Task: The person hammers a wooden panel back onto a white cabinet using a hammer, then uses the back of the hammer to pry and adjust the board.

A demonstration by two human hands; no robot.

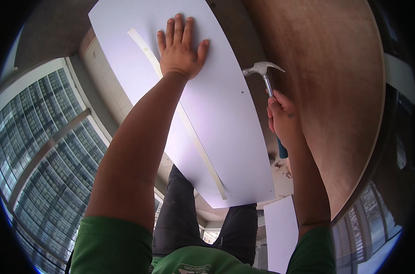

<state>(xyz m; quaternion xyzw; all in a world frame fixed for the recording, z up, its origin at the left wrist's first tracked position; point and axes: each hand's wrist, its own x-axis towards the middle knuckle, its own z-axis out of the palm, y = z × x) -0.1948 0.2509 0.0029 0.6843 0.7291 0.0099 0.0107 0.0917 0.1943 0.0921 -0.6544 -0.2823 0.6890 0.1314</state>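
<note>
A long white panel [212, 109] stretches across the middle of the view, with a narrow cream strip [189, 125] running lengthwise on it. My left hand [182, 50] lies flat near the panel's far end, fingers spread, its wrist crossing over the strip. In my right hand [282, 116] is a claw hammer [262, 68], gripped around the shaft. Its steel head is level with the panel's right edge, the claw pointing right, and the teal handle end [282, 148] shows below my fist. A small dark spot [242, 92] marks the panel near that edge; I cannot tell what it is.
A large brown wooden board [335, 82] with a curved-looking edge fills the right side. Another white panel [280, 233] stands by my right forearm. Dark debris [280, 165] lies on the pale floor beside the panel. Windows [47, 123] facing a tall building line the left.
</note>
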